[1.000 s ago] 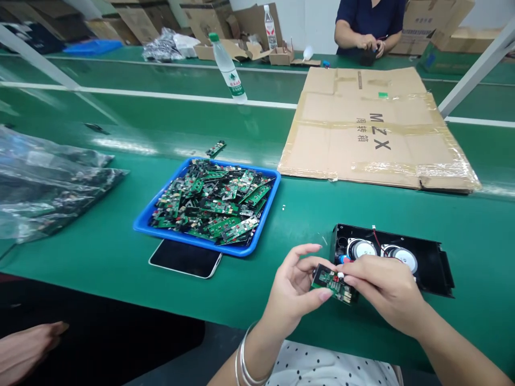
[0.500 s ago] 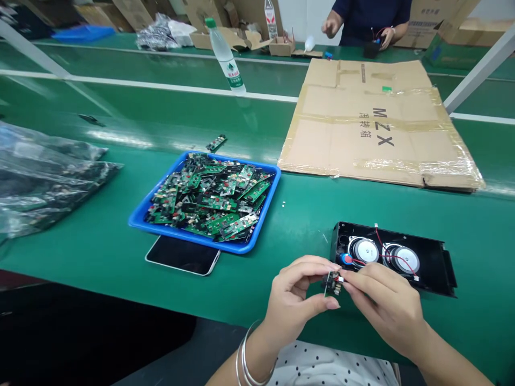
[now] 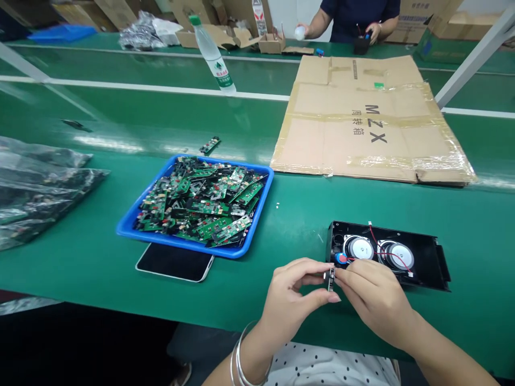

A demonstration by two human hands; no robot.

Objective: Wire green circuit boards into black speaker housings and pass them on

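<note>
Above the table's front edge, my left hand point(image 3: 295, 297) pinches a small circuit board point(image 3: 331, 279) between thumb and fingers, turned nearly edge-on to me. My right hand point(image 3: 374, 297) is closed, its fingertips against the board's right side; what they pinch is hidden. Just behind the hands lies a black speaker case point(image 3: 428, 262) with two round speakers point(image 3: 361, 249) in it. A blue round part point(image 3: 341, 258) with red wire sits at its left end, the wire running behind my right fingers. Thin red leads with white plugs lie across the speakers.
A blue tray point(image 3: 124, 228) heaped with green circuit boards point(image 3: 209, 206) partly covers a phone point(image 3: 173, 262). One board point(image 3: 210, 145) lies behind it. Flattened cardboard point(image 3: 330, 139) lies at back right, a plastic bag point(image 3: 40, 187) at left, a bottle point(image 3: 213, 59) farther back. A co-worker point(image 3: 362, 21) sits opposite.
The circuit board has turned in my fingers from showing its component side to nearly edge-on. The view has shifted slightly. Across the table, the co-worker's hand now holds a white object.
</note>
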